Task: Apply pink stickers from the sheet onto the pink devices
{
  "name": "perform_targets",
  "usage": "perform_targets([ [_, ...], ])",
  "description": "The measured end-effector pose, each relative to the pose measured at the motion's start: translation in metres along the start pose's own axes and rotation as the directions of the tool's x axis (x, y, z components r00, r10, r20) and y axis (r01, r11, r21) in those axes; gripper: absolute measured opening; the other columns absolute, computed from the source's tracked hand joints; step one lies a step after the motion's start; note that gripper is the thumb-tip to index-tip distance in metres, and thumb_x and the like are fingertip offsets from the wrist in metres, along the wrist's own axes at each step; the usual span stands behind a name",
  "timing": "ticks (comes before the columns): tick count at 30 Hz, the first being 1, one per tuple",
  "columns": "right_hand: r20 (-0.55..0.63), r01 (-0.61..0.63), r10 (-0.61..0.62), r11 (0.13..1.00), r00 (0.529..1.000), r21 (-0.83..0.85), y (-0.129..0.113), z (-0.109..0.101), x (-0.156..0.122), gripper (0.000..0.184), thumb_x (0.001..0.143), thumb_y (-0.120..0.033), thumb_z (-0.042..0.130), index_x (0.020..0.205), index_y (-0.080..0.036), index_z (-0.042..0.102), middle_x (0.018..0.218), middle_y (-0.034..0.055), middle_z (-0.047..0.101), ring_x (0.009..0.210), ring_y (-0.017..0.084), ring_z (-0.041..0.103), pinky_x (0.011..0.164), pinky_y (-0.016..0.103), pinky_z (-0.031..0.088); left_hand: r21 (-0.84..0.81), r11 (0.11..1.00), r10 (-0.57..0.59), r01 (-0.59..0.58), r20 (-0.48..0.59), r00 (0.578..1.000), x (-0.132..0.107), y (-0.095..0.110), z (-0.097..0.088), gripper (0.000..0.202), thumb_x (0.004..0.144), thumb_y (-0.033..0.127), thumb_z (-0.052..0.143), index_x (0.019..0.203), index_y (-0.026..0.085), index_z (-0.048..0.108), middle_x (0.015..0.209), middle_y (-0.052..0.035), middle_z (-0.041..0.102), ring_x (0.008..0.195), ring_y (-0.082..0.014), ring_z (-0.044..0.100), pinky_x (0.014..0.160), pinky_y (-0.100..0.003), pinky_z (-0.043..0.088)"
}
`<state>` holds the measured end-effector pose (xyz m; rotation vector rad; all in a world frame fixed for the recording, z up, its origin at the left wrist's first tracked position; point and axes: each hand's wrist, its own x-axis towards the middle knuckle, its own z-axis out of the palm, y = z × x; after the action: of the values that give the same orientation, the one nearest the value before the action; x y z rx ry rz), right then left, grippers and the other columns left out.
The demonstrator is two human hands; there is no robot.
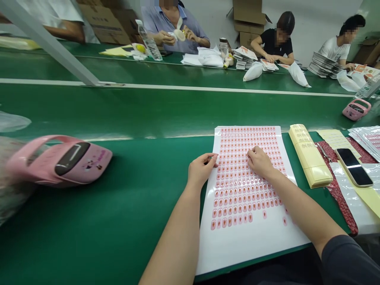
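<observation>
My hands rest on a white sheet (pixel 249 249) lying on the green belt. It carries rows of small pink stickers (pixel 237 190), with gaps in the lowest rows. My left hand (pixel 202 170) sits at the sheet's left side, its fingertips drawn together over the top rows. My right hand (pixel 259 160) lies further right, with curled fingers touching the stickers. Whether either hand pinches a sticker is too small to tell.
The green belt (pixel 89 225) runs across the view. A pink handled case (pixel 57 160) lies left. To the right are a cream pad (pixel 310 156), scissors (pixel 323 152) and a smartphone (pixel 354 167). Several co-workers sit beyond a far belt (pixel 178 67) among stacked sheets.
</observation>
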<state>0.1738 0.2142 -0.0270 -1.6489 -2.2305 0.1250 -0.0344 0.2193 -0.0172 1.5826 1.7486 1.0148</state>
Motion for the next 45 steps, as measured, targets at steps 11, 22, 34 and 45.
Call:
perform_targets([
  [11,0.012,0.087,-0.088,0.995,0.996,0.039,0.004,-0.006,-0.006,0.016,0.084,-0.013,0.044,0.082,-0.016,0.059,0.087,0.0086,0.053,0.082,0.019,0.048,0.074,0.030,0.042,0.004,1.000,0.003,-0.003,0.011,1.000,0.000,0.002,-0.001,0.036,0.066,0.049,0.047,0.076,0.019,0.064,0.055,-0.0005,0.065,0.061,-0.0185,0.062,0.059,-0.025,0.043],
  [22,0.063,0.083,-0.086,0.995,0.994,0.047,0.005,-0.009,-0.007,0.020,0.083,-0.008,0.042,0.081,-0.014,0.061,0.088,0.0103,0.055,0.083,0.020,0.049,0.075,0.030,0.043,0.058,0.998,0.001,-0.003,0.034,0.999,-0.001,0.004,-0.001,0.037,0.069,0.049,0.045,0.078,0.020,0.064,0.058,-0.0009,0.065,0.064,-0.0188,0.063,0.060,-0.025,0.043],
  [34,0.127,0.105,-0.124,0.983,0.984,0.148,0.015,-0.019,0.011,0.010,0.079,-0.010,0.051,0.080,-0.015,0.060,0.088,0.0040,0.050,0.075,0.011,0.050,0.068,0.023,0.042,0.503,0.714,0.307,-0.487,0.400,0.863,-0.049,0.052,-0.027,0.036,0.074,0.043,0.050,0.100,0.023,0.063,0.080,-0.0068,0.065,0.072,-0.0234,0.058,0.064,-0.033,0.041],
  [45,0.104,0.125,-0.158,0.955,0.982,0.270,0.020,-0.009,0.013,0.010,0.079,-0.011,0.049,0.079,-0.015,0.059,0.089,0.0043,0.050,0.073,0.011,0.049,0.066,0.023,0.041,0.415,0.474,0.723,-0.777,0.320,0.612,-0.189,0.045,0.028,0.021,0.082,0.017,0.046,0.098,0.014,0.060,0.058,-0.0019,0.051,0.054,-0.0153,0.048,0.050,-0.028,0.040],
])
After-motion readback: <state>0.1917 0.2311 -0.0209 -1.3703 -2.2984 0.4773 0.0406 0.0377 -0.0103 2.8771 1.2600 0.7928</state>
